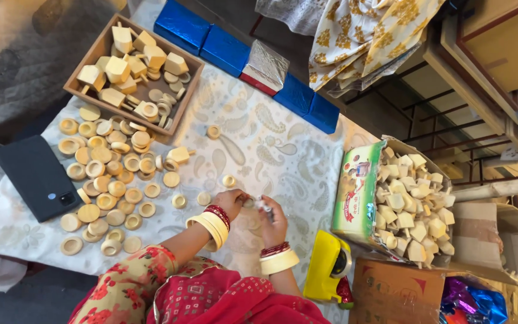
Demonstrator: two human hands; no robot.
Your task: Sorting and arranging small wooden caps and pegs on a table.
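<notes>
Yellow plastic tape dispenser point(329, 268) nearest. Right hand point(274, 221), left hand point(230, 201): fingers pinch small round wooden piece point(249, 203). Green printed carton point(355, 191) at right holds wooden pegs.

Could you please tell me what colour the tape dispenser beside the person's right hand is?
The tape dispenser is bright yellow, in the head view.

You work on a white paisley cloth point(271, 144) spread flat. On its left part lie scattered wooden rings point(106, 180), with a black phone point(37, 177) at the left edge. A wooden tray point(88, 57) of blocks sits at the top left. Blue blocks point(235, 51) line the far edge. A printed box point(355, 192) of wooden pieces rests on the right, a yellow tool point(328, 267) just below it.
</notes>
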